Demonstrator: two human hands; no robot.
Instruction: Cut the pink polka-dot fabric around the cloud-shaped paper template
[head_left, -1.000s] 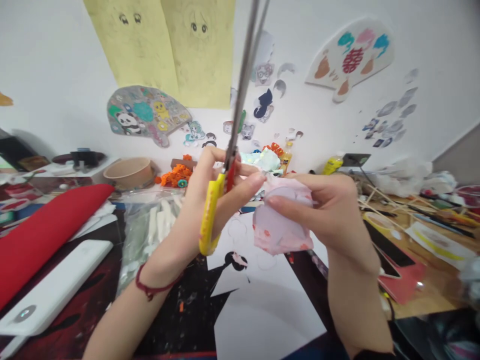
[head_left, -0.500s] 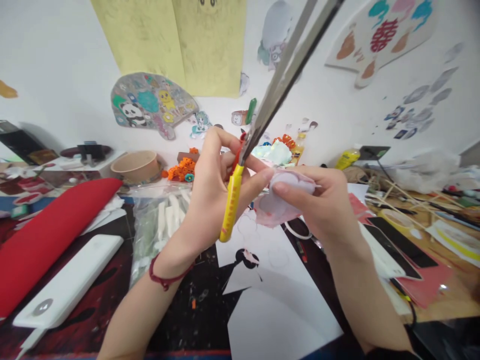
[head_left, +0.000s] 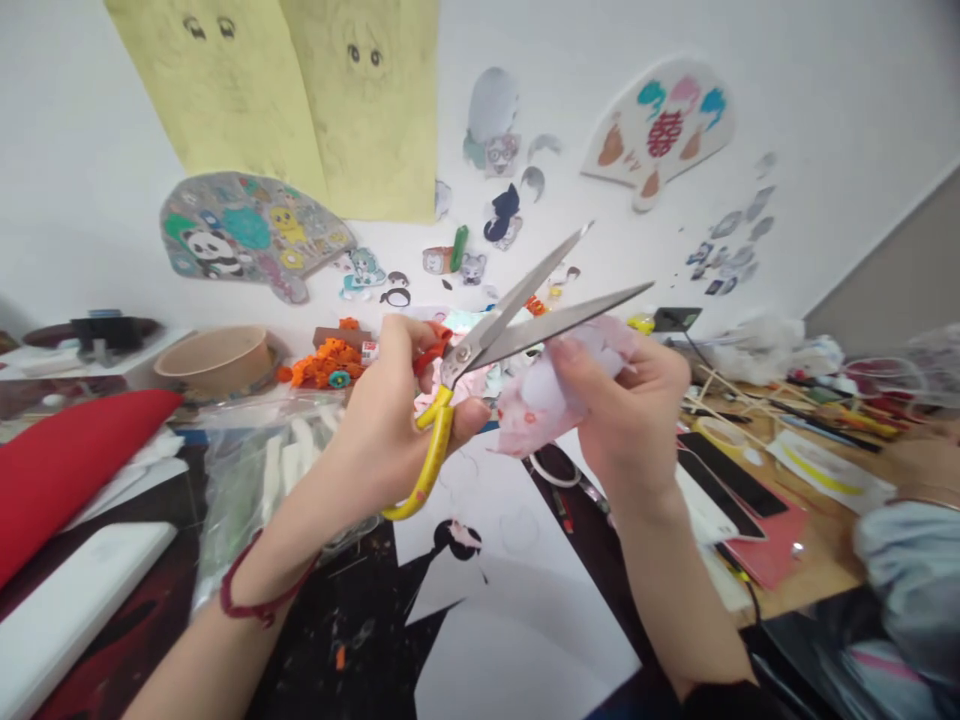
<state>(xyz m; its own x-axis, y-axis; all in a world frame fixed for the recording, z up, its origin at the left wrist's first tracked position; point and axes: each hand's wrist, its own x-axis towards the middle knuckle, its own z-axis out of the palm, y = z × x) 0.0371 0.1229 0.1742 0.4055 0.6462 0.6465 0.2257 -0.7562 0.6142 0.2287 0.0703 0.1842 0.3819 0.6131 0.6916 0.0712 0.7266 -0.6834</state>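
My left hand (head_left: 397,400) is closed round the handles of a pair of scissors (head_left: 466,352), one yellow and one red-orange. The blades are spread apart and point up and to the right. My right hand (head_left: 626,405) pinches a pale pink patterned piece (head_left: 529,415) with a lilac rounded shape on it, the thumb on top. The lower blade passes close to the top of this piece; whether it touches is unclear. Below my hands lie white paper sheets (head_left: 525,640) with faint pencil outlines and a small black shape (head_left: 457,540).
A plastic bag of white pieces (head_left: 289,460), a red item (head_left: 82,460) and a white device (head_left: 90,600) lie left. Right are dark-screened phones (head_left: 720,490) and thin sticks. Orange craft pieces (head_left: 326,366) stand near the wall. Another person's sleeve (head_left: 911,570) shows far right.
The scissors have opened and swung down to the right, beside the pink piece. My left thumb has left that piece. The view has shifted right, bringing the other person's sleeve into sight.
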